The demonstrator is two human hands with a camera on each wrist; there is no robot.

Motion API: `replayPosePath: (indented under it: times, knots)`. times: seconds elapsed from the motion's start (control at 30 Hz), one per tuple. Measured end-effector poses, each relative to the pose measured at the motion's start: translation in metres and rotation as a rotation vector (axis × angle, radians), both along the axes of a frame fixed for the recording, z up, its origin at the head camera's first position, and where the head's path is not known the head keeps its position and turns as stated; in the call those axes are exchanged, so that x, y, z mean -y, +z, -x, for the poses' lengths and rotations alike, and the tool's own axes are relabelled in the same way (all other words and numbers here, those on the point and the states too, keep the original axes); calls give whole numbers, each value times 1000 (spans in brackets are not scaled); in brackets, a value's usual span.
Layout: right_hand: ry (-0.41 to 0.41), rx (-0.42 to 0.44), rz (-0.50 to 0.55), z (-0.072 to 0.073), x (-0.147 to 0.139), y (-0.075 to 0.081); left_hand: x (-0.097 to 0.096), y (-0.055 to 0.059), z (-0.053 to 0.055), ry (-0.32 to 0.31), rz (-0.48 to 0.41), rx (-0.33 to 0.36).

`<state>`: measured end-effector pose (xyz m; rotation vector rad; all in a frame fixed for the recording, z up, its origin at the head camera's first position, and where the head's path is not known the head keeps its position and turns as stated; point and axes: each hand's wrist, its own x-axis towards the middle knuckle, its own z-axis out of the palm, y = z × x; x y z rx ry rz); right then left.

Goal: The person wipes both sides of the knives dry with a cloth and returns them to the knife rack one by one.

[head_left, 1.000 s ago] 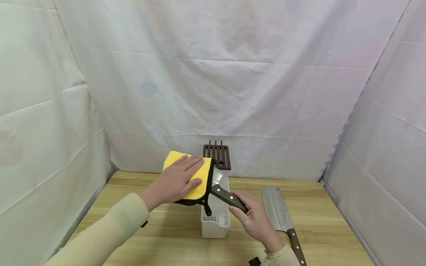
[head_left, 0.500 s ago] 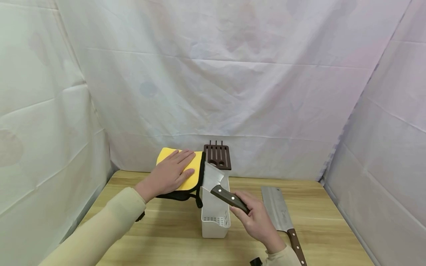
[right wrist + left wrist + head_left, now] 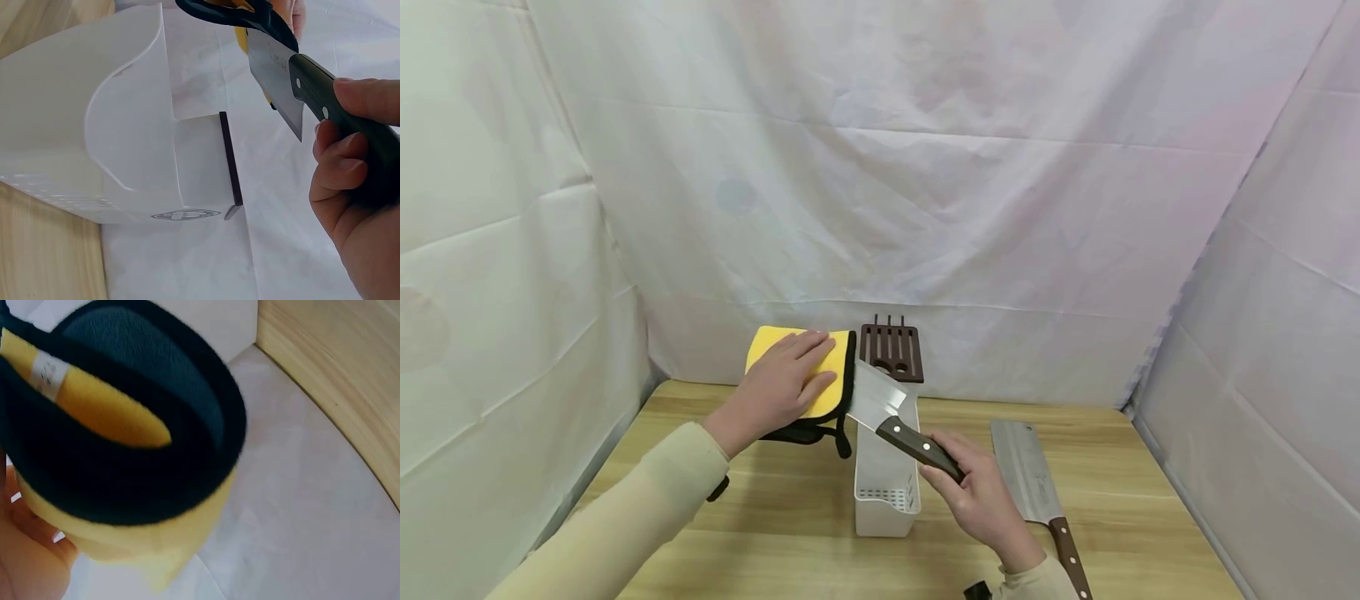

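Note:
My right hand point(image 3: 977, 492) grips the dark riveted handle point(image 3: 917, 446) of a kitchen knife, its wide steel blade point(image 3: 876, 395) pointing left in the air. A yellow cloth point(image 3: 767, 340) with a black edge and hanging loop is folded over the blade's far part, hiding the tip. My left hand point(image 3: 778, 383) lies on top of this cloth, fingers stretched across it. In the left wrist view the cloth's dark lining point(image 3: 150, 362) shows in a loose fold. The right wrist view shows the fingers and thumb curled round the knife handle.
A white knife holder point(image 3: 887, 523) with a brown slotted top point(image 3: 891, 350) stands on the wooden table point(image 3: 760, 533), partly behind the raised knife. To the right lies a cleaver point(image 3: 1030, 475) with a brown handle. Pale cloth walls point(image 3: 925, 208) enclose the table on the back and sides.
My left hand and the yellow cloth have slid left and slightly back along the blade, baring more steel near the handle. The right hand has barely moved.

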<state>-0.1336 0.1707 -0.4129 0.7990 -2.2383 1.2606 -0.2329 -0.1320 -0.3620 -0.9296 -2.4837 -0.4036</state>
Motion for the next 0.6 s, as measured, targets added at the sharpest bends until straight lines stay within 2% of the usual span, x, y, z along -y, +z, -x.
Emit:
replayPosePath:
  times: [0.1, 0.37, 0.6]
  knots:
    - [3, -25, 7, 0, 0, 2, -3, 0, -3, -15, -8, -42]
    - [4, -26, 11, 3, 2, 2, -10, -3, -14, -59, 111, 65]
    - [-6, -28, -26, 3, 5, 2, -20, -10, -22, -142, 167, 49]
